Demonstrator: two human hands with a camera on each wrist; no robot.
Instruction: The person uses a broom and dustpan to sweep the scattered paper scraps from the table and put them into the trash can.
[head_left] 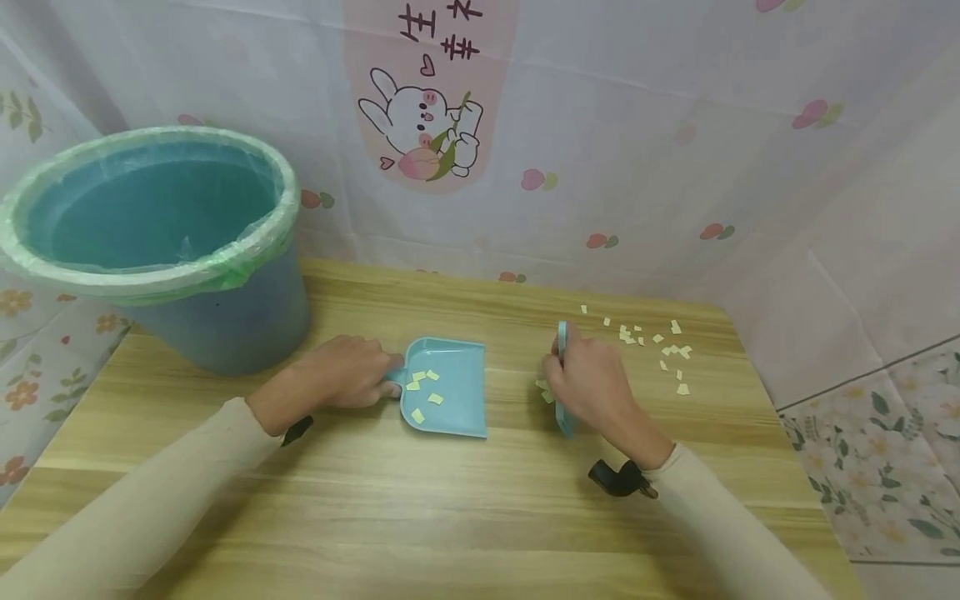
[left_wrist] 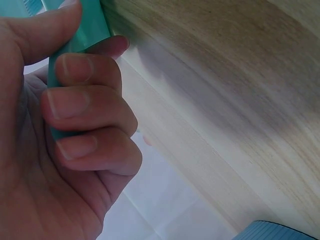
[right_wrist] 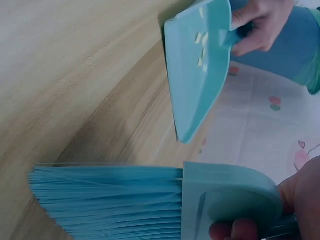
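Both arms [head_left: 150,500] were stretched forward. The left hand [head_left: 352,373] had its fingers curled around the handle [head_left: 396,377] of the light-blue plastic dustpan [head_left: 461,385], which was between the hands, with small pale-yellow scraps [head_left: 435,399] inside; the right hand [head_left: 594,379] gripped the light-blue plastic brush [right_wrist: 165,200].

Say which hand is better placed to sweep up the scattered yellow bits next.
Right, most likely: the right hand grips the brush close to the scattered yellow bits, while the left hand holds the dustpan.
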